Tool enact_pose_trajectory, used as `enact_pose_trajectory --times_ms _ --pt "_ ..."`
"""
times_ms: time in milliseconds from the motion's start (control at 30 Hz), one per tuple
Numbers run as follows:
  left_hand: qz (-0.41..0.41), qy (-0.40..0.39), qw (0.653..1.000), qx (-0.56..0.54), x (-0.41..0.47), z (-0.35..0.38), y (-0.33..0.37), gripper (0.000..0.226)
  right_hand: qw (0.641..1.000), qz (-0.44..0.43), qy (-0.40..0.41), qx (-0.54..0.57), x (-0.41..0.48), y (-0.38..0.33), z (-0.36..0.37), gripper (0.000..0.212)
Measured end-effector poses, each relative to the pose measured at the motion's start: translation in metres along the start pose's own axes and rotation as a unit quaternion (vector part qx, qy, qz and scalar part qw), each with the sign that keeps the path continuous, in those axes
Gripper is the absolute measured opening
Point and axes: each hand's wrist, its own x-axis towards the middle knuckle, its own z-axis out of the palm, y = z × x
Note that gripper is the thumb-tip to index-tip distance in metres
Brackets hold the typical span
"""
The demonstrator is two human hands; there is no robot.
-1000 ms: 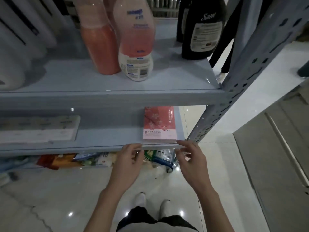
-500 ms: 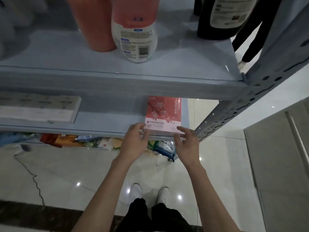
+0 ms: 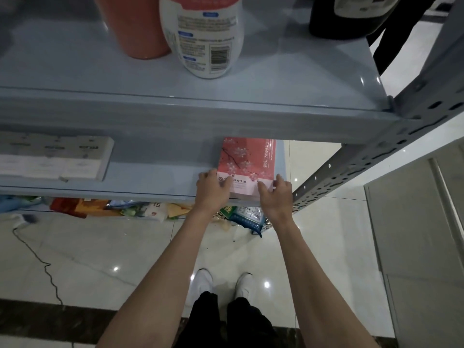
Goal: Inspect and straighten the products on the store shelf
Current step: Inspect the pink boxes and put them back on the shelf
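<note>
Two hands on one pink box (image 3: 247, 159), lying flat at the front-right end of the lower shelf (image 3: 155, 177), its near edge right at the shelf lip. Left hand (image 3: 213, 189) grips the box's near-left corner, fingers (image 3: 207, 175) curled over the top & side. Right hand (image 3: 276, 194) takes the near-right corner, thumb on the top face, fingers (image 3: 280, 178) wrapped round the right side. Both are clamped on the box.

Left of the box, well apart, same shelf: flat pale boxes (image 3: 55, 156). Above the box sits the upper shelf (image 3: 276, 79) w/ a white bottle (image 3: 203, 38), barcode label facing out, an orange bottle (image 3: 135, 26) just beside it, and a dark bottle (image 3: 346, 21) further right. Right of the box: a perforated steel post (image 3: 376, 151). Below the box, mixed pkts (image 3: 150, 209) at floor level, and white shoes (image 3: 203, 282) on glossy tile.
</note>
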Motion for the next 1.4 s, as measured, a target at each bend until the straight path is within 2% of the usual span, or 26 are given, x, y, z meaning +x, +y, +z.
enact_pose_trajectory --times_ms 67,167,300,467,600,733,833,1000,1200,1400 --pt "0.002 0.014 1.0 -0.017 -0.004 -0.001 -0.003 0.034 1.0 -0.005 -0.001 0.01 -0.005 0.001 -0.002 0.035" --pt "0.004 0.03 0.998 -0.046 -0.013 -0.004 -0.007 0.024 0.995 -0.016 0.002 0.096 -0.017 -0.004 -0.01 0.02" --pt "-0.009 0.017 0.993 -0.117 -0.032 -0.013 -0.005 0.024 0.984 0.032 -0.02 0.174 -0.03 -0.005 -0.02 0.033" --pt "-0.009 0.023 0.986 -0.166 -0.055 -0.023 -0.008 0.026 0.971 0.029 -0.05 0.232 -0.049 -0.004 -0.033 0.029" --pt "-0.016 0.041 0.973 -0.227 -0.073 -0.033 -0.009 0.039 0.963 0.024 -0.075 0.258 -0.058 -0.006 -0.044 0.032" --pt "0.01 0.034 0.968 -0.248 -0.096 -0.042 -0.012 0.056 0.959 0.007 -0.111 0.261 -0.074 -0.008 -0.053 0.046" --pt "0.016 0.043 0.965 -0.259 -0.117 -0.044 -0.015 0.051 0.952 -0.001 -0.125 0.28 -0.092 -0.01 -0.057 0.043" --pt "0.025 0.039 0.956 -0.291 -0.142 -0.049 -0.026 0.04 0.94 0.005 -0.104 0.324 -0.118 -0.001 -0.05 0.029" --pt "0.025 0.075 0.945 -0.318 -0.153 -0.066 -0.042 0.014 0.946 -0.022 -0.087 0.313 -0.146 0.0 -0.046 0.023" --pt "0.044 0.082 0.932 -0.349 -0.163 -0.079 -0.052 0.013 0.941 -0.017 -0.08 0.328 -0.159 -0.009 -0.035 0.027"
